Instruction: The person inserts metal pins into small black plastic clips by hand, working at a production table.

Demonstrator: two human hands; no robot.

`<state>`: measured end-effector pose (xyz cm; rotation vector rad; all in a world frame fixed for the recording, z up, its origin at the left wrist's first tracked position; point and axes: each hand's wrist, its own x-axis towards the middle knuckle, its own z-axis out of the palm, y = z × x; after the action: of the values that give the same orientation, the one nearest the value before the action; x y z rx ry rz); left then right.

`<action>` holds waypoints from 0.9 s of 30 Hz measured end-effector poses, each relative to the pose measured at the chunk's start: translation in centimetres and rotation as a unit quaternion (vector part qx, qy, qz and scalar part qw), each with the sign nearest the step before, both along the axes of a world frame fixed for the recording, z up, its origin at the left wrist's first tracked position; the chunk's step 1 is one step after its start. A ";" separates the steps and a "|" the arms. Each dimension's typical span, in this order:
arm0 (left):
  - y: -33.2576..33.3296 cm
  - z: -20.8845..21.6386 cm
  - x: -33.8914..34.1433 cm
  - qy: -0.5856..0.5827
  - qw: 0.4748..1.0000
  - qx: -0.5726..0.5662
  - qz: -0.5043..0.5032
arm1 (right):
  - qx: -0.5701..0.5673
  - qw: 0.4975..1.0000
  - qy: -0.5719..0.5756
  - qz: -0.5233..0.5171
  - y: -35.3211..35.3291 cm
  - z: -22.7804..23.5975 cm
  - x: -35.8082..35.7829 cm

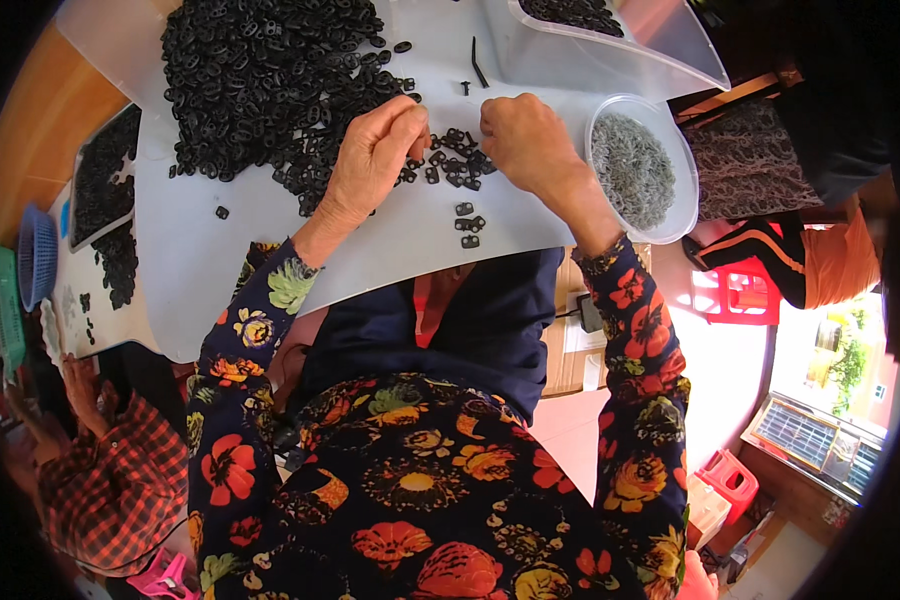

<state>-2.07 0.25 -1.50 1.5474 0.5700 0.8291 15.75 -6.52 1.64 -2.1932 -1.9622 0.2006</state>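
My left hand is above the white tabletop, at the right edge of a big heap of small black oval plastic pieces with holes. Its thumb and fingers are pinched together. My right hand is closed, with its fingertips curled out of sight. What either hand holds, if anything, is too hidden to make out. Between and just below the hands lies a loose cluster of small black plastic pieces. Closer to me, a short row of similar pieces lies near the table's front edge.
A round clear tub of small silvery-grey pieces stands right of my right hand. Behind it is a large clear plastic bin. A thin black stick lies beyond my hands. At left, a person in a checked shirt sits by another table.
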 end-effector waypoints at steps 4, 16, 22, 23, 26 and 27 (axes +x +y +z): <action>0.8 0.5 0.9 0.078 0.987 0.142 0.021 | -0.008 1.000 -0.003 0.012 0.6 -0.3 0.4; 2.4 -0.2 3.6 0.285 0.857 0.422 -0.075 | 0.011 0.999 -0.033 0.017 -0.9 -1.1 0.5; 2.4 -0.6 3.4 0.241 0.870 0.423 -0.076 | 0.082 0.995 -0.049 0.011 -2.0 -0.9 0.1; 2.2 -0.7 3.3 0.222 0.875 0.424 -0.071 | 0.056 0.997 -0.054 0.011 -1.9 -0.7 -0.1; 2.2 -0.7 3.4 0.183 0.876 0.443 -0.051 | 0.025 0.998 -0.053 0.013 -1.5 0.0 -0.2; 1.9 -0.3 3.5 0.162 0.873 0.459 -0.038 | 0.019 0.999 -0.046 0.014 -1.6 0.0 -0.1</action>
<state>1.46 2.13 -1.76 2.6030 0.3447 0.8248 15.67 -8.08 1.69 -2.1893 -2.0287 0.0660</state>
